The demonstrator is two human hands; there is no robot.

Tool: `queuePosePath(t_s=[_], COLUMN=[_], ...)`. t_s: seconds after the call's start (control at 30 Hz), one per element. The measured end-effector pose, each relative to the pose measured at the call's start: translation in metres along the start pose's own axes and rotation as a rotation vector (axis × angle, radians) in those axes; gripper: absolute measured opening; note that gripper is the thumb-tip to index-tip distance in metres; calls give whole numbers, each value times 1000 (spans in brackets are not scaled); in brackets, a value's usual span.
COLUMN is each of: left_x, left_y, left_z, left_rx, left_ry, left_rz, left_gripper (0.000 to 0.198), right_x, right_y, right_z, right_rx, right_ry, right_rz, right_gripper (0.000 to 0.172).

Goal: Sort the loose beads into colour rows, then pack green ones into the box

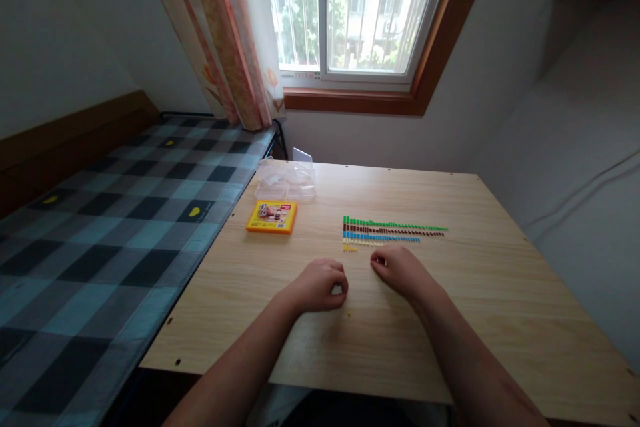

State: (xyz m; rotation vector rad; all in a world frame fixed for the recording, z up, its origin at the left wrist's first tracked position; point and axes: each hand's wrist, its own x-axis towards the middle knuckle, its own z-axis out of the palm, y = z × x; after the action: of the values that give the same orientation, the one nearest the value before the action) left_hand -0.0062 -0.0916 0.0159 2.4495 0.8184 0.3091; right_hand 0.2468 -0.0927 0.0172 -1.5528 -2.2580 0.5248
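As three long lines are already laid side by side on the table [500, 293], namely the green row [395, 223], the brown row [393, 231] and the blue row [381, 237], the layout is judged well advanced. Beneath them only a short yellow row [350, 249] is started, at the left end, and that is judged to be the part left to fill. The pieces are too small to be counted.

The left hand [320, 285] is curled shut on the tabletop, below the rows' left end. Whether a piece is enclosed cannot be told. The right hand [400, 270] is set just below the rows with its fingers bent inward. Its grip cannot be told either.

One loose yellow piece [349, 313] is seen just beside the left hand, apart from the rows. An orange box [271, 216] and a clear plastic tray [286, 180] are parked at the back left, well apart from both hands.
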Motion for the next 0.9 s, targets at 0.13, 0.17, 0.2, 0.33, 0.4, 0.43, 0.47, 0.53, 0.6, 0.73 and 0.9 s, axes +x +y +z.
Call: queuePosePath(t_s=[0.13, 0.17, 0.2, 0.33, 0.4, 0.43, 0.47, 0.53, 0.6, 0.73, 0.9], left_x=[-1, -1, -1, -1, 0, 0, 0, 0, 0, -1, -2], left_y=[1, 1, 1, 1, -1, -1, -2, -3, -4, -5, -9], left_z=[1, 1, 2, 3, 4, 5, 5, 6, 6, 5, 6], left_rx=[55, 69, 81, 93, 83, 75, 65, 41, 13, -56, -88], left_ry=[24, 28, 32, 42, 54, 61, 70, 84, 95, 126, 92], left_rz=[-7, -9, -11, -7, -10, -15, -22, -34, -43, -61, -51], left_gripper=[10, 10, 9, 8, 8, 8, 8, 9, 10, 11, 8], right_x=[6, 8, 9, 8, 5, 3, 1, -2, -4, -2, 0], right_y=[-6, -7, -8, -4, 2, 5, 9, 14, 15, 8, 4], right_z=[5, 7, 8, 12, 11, 10, 9, 9, 9, 14, 20], right_rx=[-17, -15, -10, 67, 127, 151, 168, 184, 188, 155, 65], right_ry=[-18, -17, -13, 23, 56, 75, 93, 118, 124, 97, 69], right_rz=[12, 13, 12, -20, -12, -3, 5, -3, -23, -36, -30], right_gripper=[19, 19, 19, 17, 18, 19, 20, 21, 20, 16, 16])
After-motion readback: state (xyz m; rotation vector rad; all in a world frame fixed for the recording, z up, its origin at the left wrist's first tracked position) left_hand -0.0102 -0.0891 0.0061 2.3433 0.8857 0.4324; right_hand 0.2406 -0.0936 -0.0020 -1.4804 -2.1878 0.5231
